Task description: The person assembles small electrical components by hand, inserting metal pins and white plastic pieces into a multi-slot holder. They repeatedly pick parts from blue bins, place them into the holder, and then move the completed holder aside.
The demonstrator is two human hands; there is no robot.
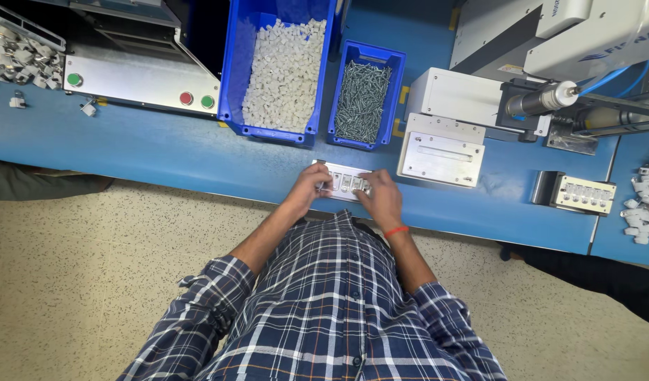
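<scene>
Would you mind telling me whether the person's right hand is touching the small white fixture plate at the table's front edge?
Touching. The head view shows the right hand with its fingers resting on the white fixture plate, overlapping its right end with no gap.

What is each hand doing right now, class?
Left hand: fingers curled on the small white rectangular fixture plate; grip unclear.
Right hand: fingertips on the same plate; grip unclear.

white fixture [343, 181]: middle frame, both ends covered by the hands
small parts in fixture: too small to tell
fingertips: hidden against fixture
white pieces [645, 204]: cut off at right edge
</scene>
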